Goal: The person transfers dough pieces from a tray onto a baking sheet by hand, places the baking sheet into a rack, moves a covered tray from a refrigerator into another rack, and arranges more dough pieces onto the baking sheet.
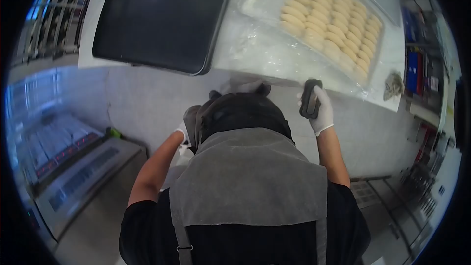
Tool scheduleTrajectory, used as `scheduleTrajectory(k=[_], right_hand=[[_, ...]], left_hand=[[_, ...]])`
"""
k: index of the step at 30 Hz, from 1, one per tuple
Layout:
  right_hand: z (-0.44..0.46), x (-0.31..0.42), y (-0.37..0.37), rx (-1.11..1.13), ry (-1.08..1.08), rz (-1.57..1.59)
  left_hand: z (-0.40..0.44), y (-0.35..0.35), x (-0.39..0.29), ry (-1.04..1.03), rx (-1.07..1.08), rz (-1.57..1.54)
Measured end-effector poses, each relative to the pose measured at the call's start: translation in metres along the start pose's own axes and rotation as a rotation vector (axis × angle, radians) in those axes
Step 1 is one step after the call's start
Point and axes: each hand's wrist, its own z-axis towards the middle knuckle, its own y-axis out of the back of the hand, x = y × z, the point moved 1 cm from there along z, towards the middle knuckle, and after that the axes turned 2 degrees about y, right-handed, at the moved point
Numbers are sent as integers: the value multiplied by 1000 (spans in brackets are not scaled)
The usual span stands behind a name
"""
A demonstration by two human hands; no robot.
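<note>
As the right forearm runs forward from a black short sleeve, elbow out from the body and wrist nearly in line, the right hand sits in a white glove just by the near edge of the white table. Fingers closed around a black oblong piece with a long slot, thumb side toward the table; piece upright in view, its upper end overlapping the table edge. Whether it touches the edge, cannot tell. Left arm bent, elbow out, forearm angled in toward the waist; left hand, also white-gloved, at the side of the grey apron, mostly hidden behind dark grey folds. Spread or grip of those fingers: cannot tell. On the table, ahead and to the left, a large black tray with a raised rim. Ahead and to the right, pale oval pieces in several close rows, clear plastic sheeting beside them and across the tabletop. Small crumpled item at the table's right corner, well apart from the tray, near the rows.
</note>
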Motion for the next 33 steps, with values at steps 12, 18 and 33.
scheduleTrajectory(k=[12, 18, 33], right_hand=[[-152, -148, -124, 742, 438, -970], [-242, -168, -182, 915, 584, -1240], [-249, -246, -160, 739, 518, -1684]], left_hand=[[-186, -32, -72, 85, -460, -440], [-185, -38, -74, -72, -417, -258], [-152, -23, -67, -297, -252, -545]])
